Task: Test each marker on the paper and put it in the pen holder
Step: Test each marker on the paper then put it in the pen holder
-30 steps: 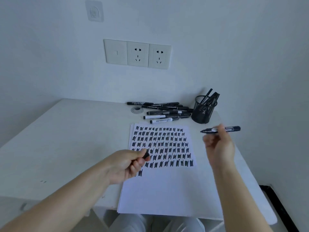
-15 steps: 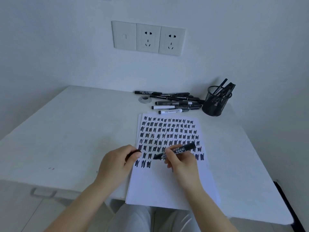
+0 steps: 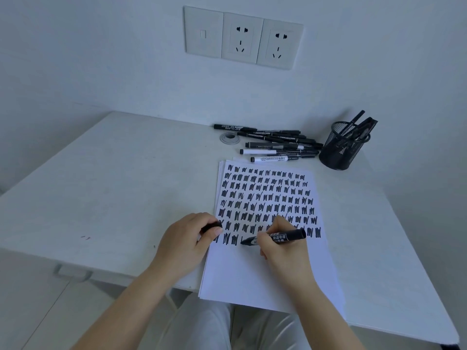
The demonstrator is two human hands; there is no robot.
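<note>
I see my right hand (image 3: pixel 280 245) clamped around a black marker (image 3: pixel 275 237), thumb and fingers curled on its barrel, the tip pointing toward nine o'clock and touching the paper (image 3: pixel 265 271) at the bottom row of black scribbles. My left hand (image 3: pixel 187 239) sits at nine o'clock from the marker, its grip closed around a small black cap (image 3: pixel 211 226) (only the end of it pokes out past the thumb), resting at the left edge of the paper.

The paper is a small stack of sheets lying on the white bench (image 3: pixel 101 198), its upper two thirds covered in rows of test marks. At twelve o'clock from the paper lies a loose pile of markers (image 3: pixel 275 145), mostly black, with two white-barrelled ones nearest the sheet. Just beside that pile, toward two o'clock from the paper, stands a black mesh pen holder (image 3: pixel 341 150) with several markers leaning in it. A small grey round fitting (image 3: pixel 229 138) sits in the bench at the left end of the pile. On the wall above is a row of sockets (image 3: pixel 243 37).
</note>
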